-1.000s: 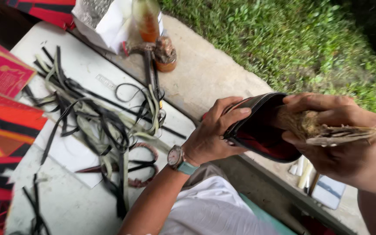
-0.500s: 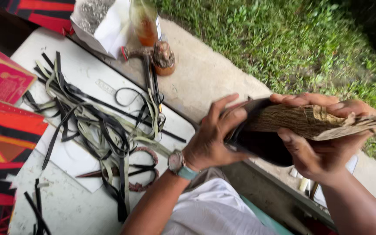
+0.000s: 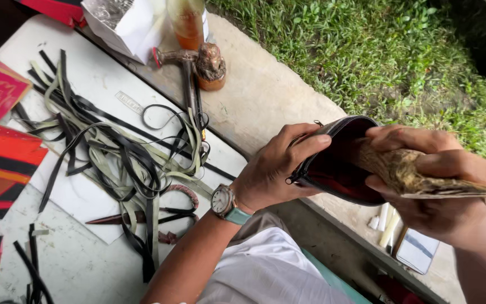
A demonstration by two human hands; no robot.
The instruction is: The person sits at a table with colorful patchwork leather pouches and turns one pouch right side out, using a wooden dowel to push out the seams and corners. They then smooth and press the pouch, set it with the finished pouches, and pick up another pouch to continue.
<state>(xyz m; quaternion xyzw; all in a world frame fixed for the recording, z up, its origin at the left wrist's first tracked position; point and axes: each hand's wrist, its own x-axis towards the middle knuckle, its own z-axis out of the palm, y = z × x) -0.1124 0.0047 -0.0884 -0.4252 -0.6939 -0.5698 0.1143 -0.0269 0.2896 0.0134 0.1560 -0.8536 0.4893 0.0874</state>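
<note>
My left hand, with a wristwatch on the wrist, holds a dark pouch open by its zipped rim; the lining inside is red. My right hand grips a flat bundle of dry brown fibre whose near end sits in the mouth of the pouch. Both hands are above the edge of a concrete slab.
A tangle of black and pale green strips lies on a white sheet at left, with scissors among them. Red patterned cloth lies far left. A bottle, small pot and white bag stand at the top. Grass at right.
My right hand has turned the fibre bundle and pushed its end down into the pouch. My left hand keeps the pouch open and has shifted slightly.
</note>
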